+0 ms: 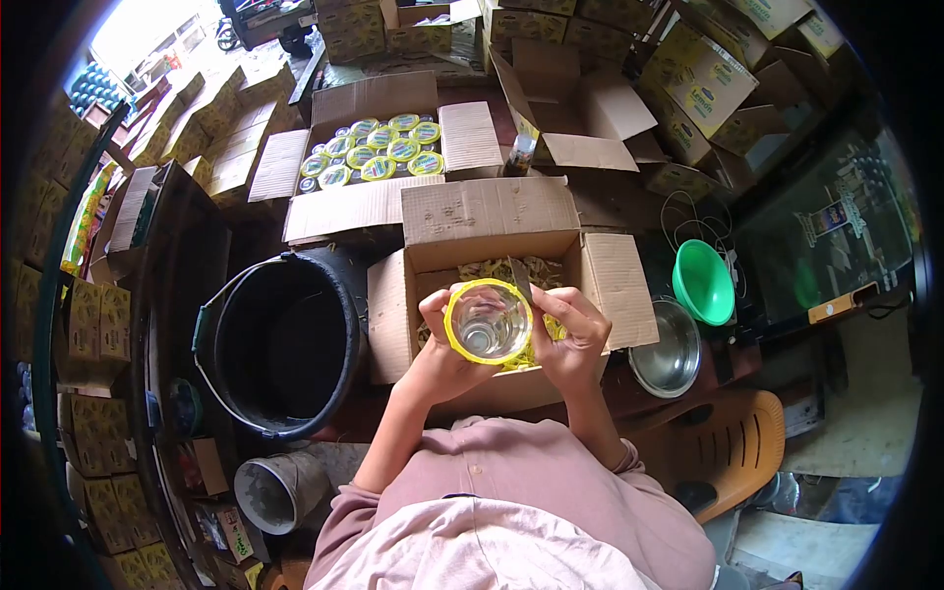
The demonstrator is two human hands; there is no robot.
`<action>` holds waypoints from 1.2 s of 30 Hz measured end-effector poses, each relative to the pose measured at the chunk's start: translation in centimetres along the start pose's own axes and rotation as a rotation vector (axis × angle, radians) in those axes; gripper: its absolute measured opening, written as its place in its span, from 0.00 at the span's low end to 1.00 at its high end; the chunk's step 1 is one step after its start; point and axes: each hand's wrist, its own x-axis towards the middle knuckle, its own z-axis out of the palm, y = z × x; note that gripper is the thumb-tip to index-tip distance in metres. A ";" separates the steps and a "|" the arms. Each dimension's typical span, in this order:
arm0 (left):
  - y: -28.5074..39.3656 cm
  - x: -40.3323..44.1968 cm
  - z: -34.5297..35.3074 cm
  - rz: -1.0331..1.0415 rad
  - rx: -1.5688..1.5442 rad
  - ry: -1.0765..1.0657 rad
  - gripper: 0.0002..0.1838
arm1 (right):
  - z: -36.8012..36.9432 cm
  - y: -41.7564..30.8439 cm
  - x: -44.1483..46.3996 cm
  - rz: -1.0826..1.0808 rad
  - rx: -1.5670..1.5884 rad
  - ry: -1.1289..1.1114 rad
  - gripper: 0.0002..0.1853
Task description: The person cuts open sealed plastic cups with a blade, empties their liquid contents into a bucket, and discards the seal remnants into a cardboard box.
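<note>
A clear cup with a yellow rim (489, 323) is held in front of my chest, its open mouth facing up toward the camera. My left hand (440, 344) wraps round the cup's left side. At its right side my right hand (570, 339) has its fingers closed on a dark flat blade-like piece (520, 278), which touches or nearly touches the rim. Below both hands stands an open cardboard box (492, 211) with yellowish crumpled material (541, 272) inside, partly hidden by the hands and cup.
A black bucket (285, 344) stands left of the box. Behind is a carton of yellow-lidded cups (379, 147), beside an empty open carton (580, 98) and a small bottle (519, 155). At right are a green bowl (704, 282), a metal bowl (665, 349) and an orange chair (728, 442).
</note>
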 end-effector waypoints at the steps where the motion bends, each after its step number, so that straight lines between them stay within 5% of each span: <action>1: 0.1 0.3 -0.5 0.023 0.070 -0.063 0.47 | 0.0 0.0 0.1 0.003 0.006 -0.005 0.16; 7: -1.6 0.2 2.3 0.053 -0.571 0.244 0.44 | 0.2 -0.1 -0.2 0.031 0.053 0.018 0.15; 17: -1.8 0.0 2.0 -0.056 -0.328 0.261 0.40 | 1.3 -1.2 -2.6 -0.019 -0.023 0.128 0.11; 20: -1.7 0.1 2.6 -0.058 -0.561 0.348 0.39 | 1.5 -1.3 -2.9 -0.023 -0.037 0.148 0.12; 23: -0.5 0.5 0.5 -0.087 -0.071 0.214 0.40 | 1.6 -1.3 -3.0 -0.025 -0.052 0.157 0.11; 29: -0.4 0.6 1.7 -0.077 -0.342 0.331 0.40 | 1.7 -1.4 -2.8 -0.034 -0.067 0.172 0.14; 36: -0.3 0.5 1.7 -0.028 -0.233 0.252 0.41 | 1.3 -0.9 -1.7 -0.063 -0.092 0.172 0.16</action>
